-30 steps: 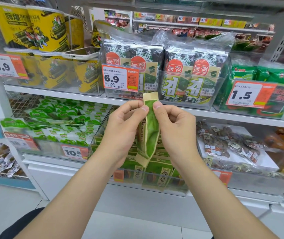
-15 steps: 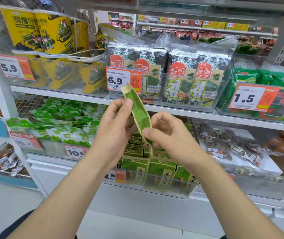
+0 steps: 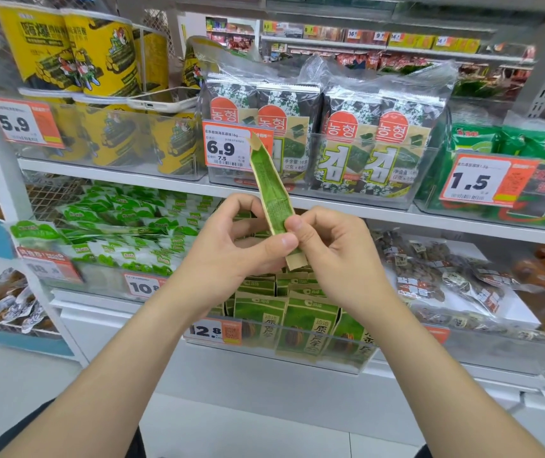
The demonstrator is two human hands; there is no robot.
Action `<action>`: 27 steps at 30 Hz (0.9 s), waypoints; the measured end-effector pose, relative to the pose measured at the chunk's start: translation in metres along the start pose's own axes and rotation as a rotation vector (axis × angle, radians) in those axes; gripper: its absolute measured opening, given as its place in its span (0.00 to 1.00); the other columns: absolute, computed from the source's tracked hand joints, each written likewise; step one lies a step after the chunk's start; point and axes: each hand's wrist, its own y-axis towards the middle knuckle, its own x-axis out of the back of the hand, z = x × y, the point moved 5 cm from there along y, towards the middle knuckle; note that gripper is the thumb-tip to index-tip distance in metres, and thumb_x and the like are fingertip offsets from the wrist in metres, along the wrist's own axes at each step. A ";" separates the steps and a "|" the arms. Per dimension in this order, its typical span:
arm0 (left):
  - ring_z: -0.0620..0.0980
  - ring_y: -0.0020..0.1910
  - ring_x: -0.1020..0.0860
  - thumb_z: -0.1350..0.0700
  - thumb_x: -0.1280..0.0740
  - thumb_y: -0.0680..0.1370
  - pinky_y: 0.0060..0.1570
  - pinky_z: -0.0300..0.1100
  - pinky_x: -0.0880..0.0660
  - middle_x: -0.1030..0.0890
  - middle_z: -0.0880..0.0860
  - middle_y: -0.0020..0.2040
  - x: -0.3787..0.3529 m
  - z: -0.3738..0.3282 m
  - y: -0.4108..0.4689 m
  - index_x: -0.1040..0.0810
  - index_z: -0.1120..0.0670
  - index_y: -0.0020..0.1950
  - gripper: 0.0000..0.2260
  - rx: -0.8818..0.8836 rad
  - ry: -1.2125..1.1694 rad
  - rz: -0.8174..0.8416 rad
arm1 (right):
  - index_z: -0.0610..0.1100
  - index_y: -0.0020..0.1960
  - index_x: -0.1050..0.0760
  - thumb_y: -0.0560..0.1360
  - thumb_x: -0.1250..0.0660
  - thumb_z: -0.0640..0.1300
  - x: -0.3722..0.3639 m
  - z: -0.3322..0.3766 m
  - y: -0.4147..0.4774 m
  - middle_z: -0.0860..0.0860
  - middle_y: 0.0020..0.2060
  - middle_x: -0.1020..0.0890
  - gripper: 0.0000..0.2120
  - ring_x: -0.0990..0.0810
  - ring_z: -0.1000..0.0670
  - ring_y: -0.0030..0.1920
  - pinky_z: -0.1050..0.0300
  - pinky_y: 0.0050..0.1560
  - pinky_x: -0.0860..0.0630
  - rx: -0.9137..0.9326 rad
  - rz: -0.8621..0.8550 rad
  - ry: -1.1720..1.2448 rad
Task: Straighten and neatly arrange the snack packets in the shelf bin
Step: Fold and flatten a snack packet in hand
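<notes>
A green and tan snack packet is held edge-on in front of the shelves, its top leaning to the left. My left hand pinches its lower part with the thumb. My right hand grips the same lower part from the right. Below the hands a clear shelf bin holds several matching green packets standing upright in rows, with a 12.8 price tag on its front.
On the shelf above stand seaweed packs in a clear bin and yellow canisters to the left. Green and white packets fill the bin on the left, brown snack bags the one on the right. Below is white floor.
The packet has tilted from upright to leaning left, and both hands have slid down to pinch its lower end. The view has shifted slightly down.
</notes>
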 end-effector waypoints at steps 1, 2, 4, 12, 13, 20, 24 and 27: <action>0.60 0.53 0.13 0.59 0.22 0.73 0.52 0.56 0.15 0.13 0.58 0.56 0.002 0.001 0.001 0.31 0.63 0.62 0.24 0.004 0.028 0.022 | 0.49 0.41 0.19 0.81 0.32 0.58 0.000 -0.001 0.000 0.44 0.31 0.18 0.16 0.23 0.40 0.33 0.40 0.34 0.26 -0.004 0.011 -0.004; 0.59 0.53 0.13 0.59 0.22 0.72 0.53 0.56 0.15 0.13 0.58 0.56 0.004 0.002 0.002 0.30 0.62 0.62 0.25 0.011 0.055 0.043 | 0.49 0.41 0.19 0.81 0.33 0.59 0.000 -0.003 0.000 0.42 0.31 0.19 0.17 0.24 0.39 0.32 0.39 0.34 0.27 -0.011 0.027 -0.007; 0.58 0.53 0.13 0.58 0.22 0.71 0.54 0.58 0.15 0.13 0.57 0.55 0.006 0.006 0.003 0.30 0.62 0.62 0.25 0.027 0.078 0.066 | 0.47 0.41 0.19 0.79 0.33 0.62 0.000 -0.006 0.000 0.39 0.32 0.20 0.19 0.26 0.41 0.31 0.38 0.34 0.28 -0.029 0.061 -0.008; 0.61 0.57 0.14 0.45 0.27 0.74 0.59 0.58 0.16 0.13 0.59 0.56 0.015 0.017 0.008 0.29 0.55 0.67 0.26 0.079 -0.010 -0.099 | 0.39 0.46 0.21 0.82 0.34 0.48 -0.001 0.000 -0.002 0.45 0.38 0.15 0.13 0.15 0.48 0.37 0.53 0.39 0.17 -0.156 0.229 0.286; 0.60 0.57 0.14 0.45 0.29 0.77 0.59 0.56 0.16 0.13 0.57 0.57 0.016 0.018 0.008 0.28 0.55 0.69 0.25 0.100 -0.037 -0.113 | 0.36 0.47 0.21 0.84 0.35 0.46 0.000 0.001 -0.003 0.45 0.38 0.15 0.14 0.15 0.49 0.37 0.57 0.38 0.18 -0.169 0.252 0.285; 0.55 0.54 0.14 0.56 0.30 0.80 0.54 0.56 0.15 0.13 0.57 0.58 0.016 0.020 0.008 0.24 0.59 0.67 0.17 0.130 -0.218 -0.149 | 0.37 0.51 0.17 0.83 0.34 0.56 -0.001 0.000 -0.010 0.41 0.41 0.12 0.22 0.12 0.40 0.38 0.41 0.43 0.13 -0.331 0.323 0.162; 0.54 0.51 0.14 0.55 0.34 0.85 0.52 0.57 0.16 0.12 0.56 0.55 0.018 0.024 0.008 0.23 0.56 0.63 0.08 0.089 -0.135 -0.273 | 0.39 0.47 0.18 0.77 0.22 0.49 -0.003 -0.008 -0.012 0.44 0.34 0.13 0.13 0.12 0.43 0.37 0.38 0.46 0.13 -0.376 0.368 -0.026; 0.52 0.49 0.15 0.49 0.41 0.89 0.54 0.58 0.17 0.13 0.56 0.52 0.020 0.025 0.008 0.21 0.54 0.59 0.13 0.113 -0.141 -0.360 | 0.34 0.46 0.19 0.76 0.21 0.47 -0.005 -0.017 -0.012 0.41 0.35 0.13 0.16 0.11 0.40 0.40 0.38 0.48 0.13 -0.432 0.413 -0.070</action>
